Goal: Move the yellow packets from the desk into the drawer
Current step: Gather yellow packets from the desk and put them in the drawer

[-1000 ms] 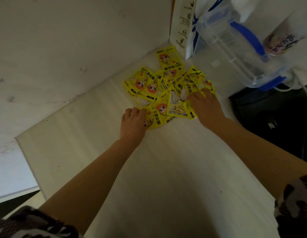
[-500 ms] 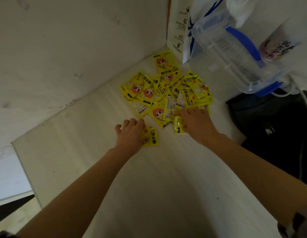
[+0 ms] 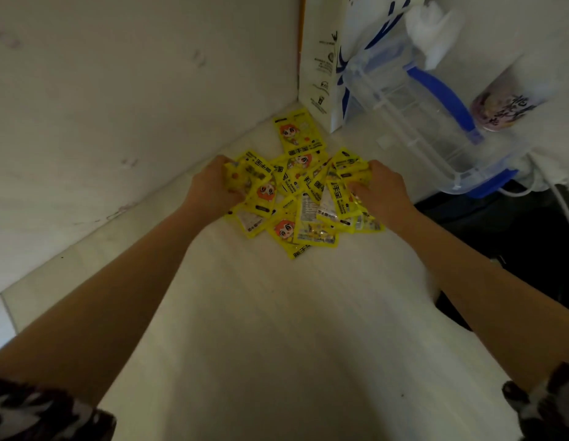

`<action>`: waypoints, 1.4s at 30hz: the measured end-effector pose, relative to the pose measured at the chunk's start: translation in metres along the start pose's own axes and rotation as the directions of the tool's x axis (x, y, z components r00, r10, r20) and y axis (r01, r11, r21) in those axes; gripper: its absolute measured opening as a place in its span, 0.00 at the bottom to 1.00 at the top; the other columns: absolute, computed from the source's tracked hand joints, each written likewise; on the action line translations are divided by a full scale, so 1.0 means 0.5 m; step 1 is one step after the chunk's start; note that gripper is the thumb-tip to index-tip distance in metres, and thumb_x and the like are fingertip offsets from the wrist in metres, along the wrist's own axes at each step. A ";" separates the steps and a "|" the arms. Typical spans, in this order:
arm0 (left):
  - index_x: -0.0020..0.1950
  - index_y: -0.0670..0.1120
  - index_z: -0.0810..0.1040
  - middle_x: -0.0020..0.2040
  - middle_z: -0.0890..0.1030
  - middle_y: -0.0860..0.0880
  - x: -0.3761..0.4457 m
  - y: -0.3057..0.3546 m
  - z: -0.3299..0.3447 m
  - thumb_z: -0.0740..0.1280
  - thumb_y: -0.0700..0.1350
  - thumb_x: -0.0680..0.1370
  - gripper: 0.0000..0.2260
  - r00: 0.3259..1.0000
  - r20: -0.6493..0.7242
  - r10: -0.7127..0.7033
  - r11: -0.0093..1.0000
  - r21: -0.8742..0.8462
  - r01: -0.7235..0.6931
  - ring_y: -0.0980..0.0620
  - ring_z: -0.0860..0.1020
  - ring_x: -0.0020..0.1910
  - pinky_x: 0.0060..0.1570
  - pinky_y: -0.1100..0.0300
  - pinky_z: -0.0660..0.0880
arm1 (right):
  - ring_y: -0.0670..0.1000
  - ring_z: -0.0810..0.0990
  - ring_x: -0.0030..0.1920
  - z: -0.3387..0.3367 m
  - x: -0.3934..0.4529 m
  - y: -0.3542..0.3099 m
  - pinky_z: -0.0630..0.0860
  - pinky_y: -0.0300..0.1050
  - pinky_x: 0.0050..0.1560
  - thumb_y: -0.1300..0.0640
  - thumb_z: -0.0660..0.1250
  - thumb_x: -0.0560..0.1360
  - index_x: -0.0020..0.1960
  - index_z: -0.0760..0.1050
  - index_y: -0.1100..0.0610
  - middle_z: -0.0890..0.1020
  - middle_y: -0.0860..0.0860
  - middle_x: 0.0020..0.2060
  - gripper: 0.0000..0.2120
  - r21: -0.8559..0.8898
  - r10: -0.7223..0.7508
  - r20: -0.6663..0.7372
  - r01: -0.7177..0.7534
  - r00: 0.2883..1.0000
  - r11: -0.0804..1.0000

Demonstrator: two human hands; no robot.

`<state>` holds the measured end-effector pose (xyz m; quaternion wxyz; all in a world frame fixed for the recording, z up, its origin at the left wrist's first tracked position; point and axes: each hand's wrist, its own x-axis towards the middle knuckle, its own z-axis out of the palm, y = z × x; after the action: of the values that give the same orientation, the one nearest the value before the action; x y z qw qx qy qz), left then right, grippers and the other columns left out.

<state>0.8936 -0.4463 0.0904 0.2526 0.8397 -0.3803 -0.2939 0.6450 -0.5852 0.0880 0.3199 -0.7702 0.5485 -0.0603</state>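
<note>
Gripping the yellow packets [image 3: 303, 198] from either side, left hand [image 3: 213, 186] and right hand [image 3: 383, 194]

Small glossy yellow foil packets [image 3: 303, 198] printed with a red-haired cartoon face lie overlapping in a loose heap on the pale desk [image 3: 276, 329]. One packet [image 3: 298, 132] lies flat just behind the heap, near the wall corner.

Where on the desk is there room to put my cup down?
The wide bare stretch of desk between the two forearms, nearer than the yellow packets, is free. The far corner is crowded: both hands grip packets there, with the paper bag and clear plastic container beside them.
</note>
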 end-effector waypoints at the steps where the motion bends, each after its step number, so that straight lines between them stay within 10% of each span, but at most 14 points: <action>1: 0.64 0.44 0.70 0.51 0.77 0.46 0.020 0.005 -0.005 0.74 0.39 0.69 0.25 1.000 -0.016 -0.023 0.999 -0.039 0.022 0.45 0.78 0.49 0.38 0.58 0.78 | 0.60 0.78 0.53 0.000 0.012 -0.005 0.72 0.46 0.50 0.55 0.65 0.76 0.60 0.71 0.63 0.80 0.60 0.53 0.16 0.009 0.023 0.019 -0.023 1.000 1.000; 6: 0.64 0.42 0.71 0.59 0.78 0.42 0.103 -0.002 0.001 0.78 0.45 0.65 0.30 0.997 -0.015 -0.071 0.994 0.087 0.072 0.41 0.76 0.58 0.57 0.49 0.74 | 0.60 0.79 0.48 0.008 0.044 -0.018 0.78 0.53 0.48 0.57 0.64 0.75 0.55 0.72 0.63 0.79 0.61 0.49 0.12 -0.020 0.088 0.047 -0.088 0.995 0.996; 17: 0.58 0.40 0.72 0.57 0.78 0.39 0.127 -0.036 0.012 0.75 0.47 0.69 0.23 1.000 0.016 -0.019 0.940 0.342 0.013 0.37 0.75 0.58 0.56 0.51 0.71 | 0.63 0.73 0.56 0.030 0.012 0.009 0.71 0.50 0.53 0.55 0.66 0.73 0.61 0.69 0.64 0.71 0.63 0.57 0.21 -0.215 0.016 0.077 0.001 0.997 0.977; 37: 0.54 0.44 0.76 0.48 0.78 0.46 0.043 -0.075 -0.037 0.78 0.41 0.65 0.21 0.971 -0.103 -0.215 0.975 -0.080 0.207 0.44 0.79 0.49 0.47 0.51 0.77 | 0.62 0.72 0.59 0.010 -0.026 -0.001 0.65 0.57 0.61 0.51 0.70 0.71 0.71 0.63 0.52 0.69 0.59 0.60 0.31 -0.328 0.030 0.105 0.006 0.994 0.945; 42: 0.49 0.47 0.71 0.45 0.78 0.48 0.023 -0.070 -0.044 0.78 0.36 0.65 0.20 0.973 -0.091 -0.212 0.935 -0.310 0.175 0.48 0.78 0.43 0.44 0.52 0.78 | 0.60 0.76 0.51 -0.009 -0.048 0.025 0.60 0.50 0.53 0.53 0.68 0.71 0.65 0.63 0.49 0.79 0.55 0.40 0.25 -0.235 0.018 0.159 0.021 0.987 0.972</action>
<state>0.9320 -0.4304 0.0798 0.3697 0.8416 -0.2304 -0.3193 0.6234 -0.5682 0.0906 0.2689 -0.8055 0.5238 0.0670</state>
